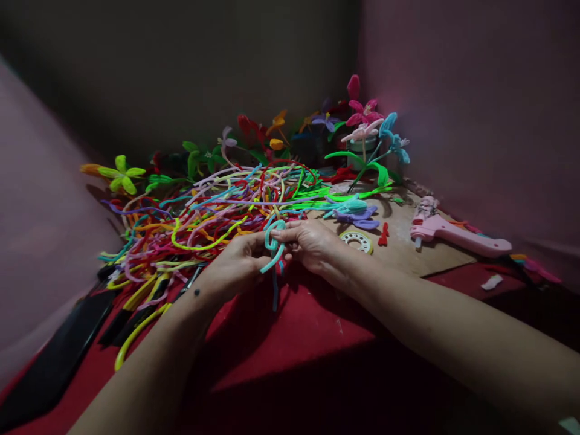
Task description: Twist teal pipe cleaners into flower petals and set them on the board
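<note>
"Over the near edge of that tangled heap [226,208], what is the left hand [244,257] doing?"

"Pinching, as far as I can see. Thumb and fingers are drawn in narrow on a fuzzy turquoise strand [273,260], bent into a loop, one end slanting down to the left."

"And the right hand [310,244]?"

"It grips the same strand from the other side, thumb laid along the top by the loop, the other fingers curled in underneath. I can't tell exactly where those lower fingertips press; they're partly hidden."

"So the strand is between the two hands?"

"Yes, up off the red table [290,356], with a darker blue strand [275,296] hanging just below them."

"What's nearest the right wrist?"

"A roll of tape [357,242] on the cardboard [437,260], with a purple flower [360,216] just behind it. Farther right lies a pink glue gun [466,235]."

"By the left forearm?"

"Yellow-and-black handles [140,296], beside a flat black object [63,362]."
</note>
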Demonstrator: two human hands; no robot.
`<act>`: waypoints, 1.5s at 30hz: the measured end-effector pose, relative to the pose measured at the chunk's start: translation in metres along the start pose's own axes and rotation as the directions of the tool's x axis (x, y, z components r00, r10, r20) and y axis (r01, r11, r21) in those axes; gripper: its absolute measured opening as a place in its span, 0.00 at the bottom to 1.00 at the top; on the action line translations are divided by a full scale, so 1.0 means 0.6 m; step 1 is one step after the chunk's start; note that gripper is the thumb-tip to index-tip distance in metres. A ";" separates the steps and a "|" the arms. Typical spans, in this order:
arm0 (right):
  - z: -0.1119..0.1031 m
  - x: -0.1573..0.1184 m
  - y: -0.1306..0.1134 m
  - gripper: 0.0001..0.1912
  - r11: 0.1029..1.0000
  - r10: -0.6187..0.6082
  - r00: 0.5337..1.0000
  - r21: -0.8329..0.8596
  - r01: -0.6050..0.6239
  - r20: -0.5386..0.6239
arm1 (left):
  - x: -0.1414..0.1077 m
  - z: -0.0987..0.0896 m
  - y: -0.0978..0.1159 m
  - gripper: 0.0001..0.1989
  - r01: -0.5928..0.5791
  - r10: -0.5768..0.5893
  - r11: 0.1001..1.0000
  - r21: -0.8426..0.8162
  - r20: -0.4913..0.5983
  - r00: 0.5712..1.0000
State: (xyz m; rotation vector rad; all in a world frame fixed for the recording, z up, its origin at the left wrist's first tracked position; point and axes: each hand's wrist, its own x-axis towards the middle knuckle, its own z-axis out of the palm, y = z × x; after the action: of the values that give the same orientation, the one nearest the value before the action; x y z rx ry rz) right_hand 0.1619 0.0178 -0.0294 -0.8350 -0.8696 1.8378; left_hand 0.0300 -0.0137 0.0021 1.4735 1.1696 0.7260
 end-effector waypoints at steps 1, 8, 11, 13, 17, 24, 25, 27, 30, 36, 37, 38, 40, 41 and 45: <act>-0.001 0.000 -0.001 0.04 1.000 -0.013 1.000 -0.003 0.013 0.002 | -0.001 -0.004 -0.002 0.10 0.007 -0.007 1.000 -0.010 -0.009 1.000; -0.003 -0.001 -0.009 0.03 1.000 -0.022 0.999 0.013 0.021 0.028 | 0.001 -0.028 -0.014 0.10 -0.013 0.016 0.969 -0.246 0.010 1.000; -0.002 -0.004 -0.012 0.03 0.999 -0.024 0.999 0.030 0.023 0.032 | 0.002 -0.020 -0.010 0.10 -0.084 0.076 0.966 -0.243 -0.042 0.996; -0.001 -0.006 -0.013 0.04 0.999 -0.036 0.999 0.036 0.035 0.019 | 0.001 -0.011 -0.007 0.09 -0.121 0.105 0.970 -0.210 -0.085 0.991; 0.003 -0.010 -0.015 0.05 0.999 -0.040 0.999 0.029 0.041 -0.032 | -0.003 0.007 -0.003 0.09 -0.176 0.159 0.981 -0.079 -0.190 0.969; 0.003 -0.007 -0.004 0.06 0.994 -0.112 0.992 -0.013 0.112 -0.053 | -0.008 0.019 -0.010 0.05 -0.205 0.412 0.808 0.552 -0.281 0.867; 0.003 -0.007 -0.003 0.06 0.993 -0.119 0.991 -0.022 0.118 -0.058 | -0.008 0.019 -0.012 0.04 -0.209 0.469 0.738 0.642 -0.265 0.842; 0.003 -0.007 -0.003 0.06 0.992 -0.125 0.990 -0.030 0.123 -0.064 | -0.009 0.017 -0.014 0.04 -0.210 0.545 0.634 0.744 -0.237 0.804; 0.005 -0.010 -0.007 0.06 0.994 -0.110 0.991 -0.009 0.110 -0.071 | -0.010 0.015 -0.013 0.05 -0.207 0.523 0.668 0.715 -0.253 0.814; 0.004 -0.008 -0.010 0.06 0.997 -0.066 0.997 0.044 0.068 -0.043 | -0.012 0.015 -0.009 0.08 -0.149 0.269 0.877 0.458 -0.210 0.940; 0.004 -0.007 -0.010 0.06 0.997 -0.057 0.997 0.051 0.059 -0.045 | -0.012 0.015 -0.008 0.08 -0.136 0.240 0.885 0.445 -0.187 0.953; 0.003 -0.007 -0.010 0.07 0.997 -0.049 0.998 0.056 0.052 -0.048 | -0.012 0.015 -0.007 0.08 -0.119 0.206 0.896 0.427 -0.162 0.965; 0.003 -0.008 -0.011 0.08 0.998 -0.045 0.998 0.052 0.047 -0.046 | -0.012 0.014 -0.005 0.08 -0.081 0.131 0.930 0.359 -0.116 0.985; 0.004 -0.008 -0.011 0.08 0.998 -0.049 0.998 0.043 0.050 -0.043 | -0.012 0.012 -0.003 0.08 -0.058 0.093 0.949 0.311 -0.099 0.991; 0.004 -0.012 -0.015 0.06 0.996 -0.087 0.995 -0.006 0.087 -0.053 | -0.012 -0.002 0.002 0.10 0.031 -0.029 0.995 0.093 -0.018 0.999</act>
State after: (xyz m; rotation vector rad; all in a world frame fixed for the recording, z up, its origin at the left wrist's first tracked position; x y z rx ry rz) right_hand 0.1661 0.0135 -0.0195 -0.8323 -0.8627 1.7311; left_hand 0.0271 -0.0197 0.0044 1.5268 1.2506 0.6722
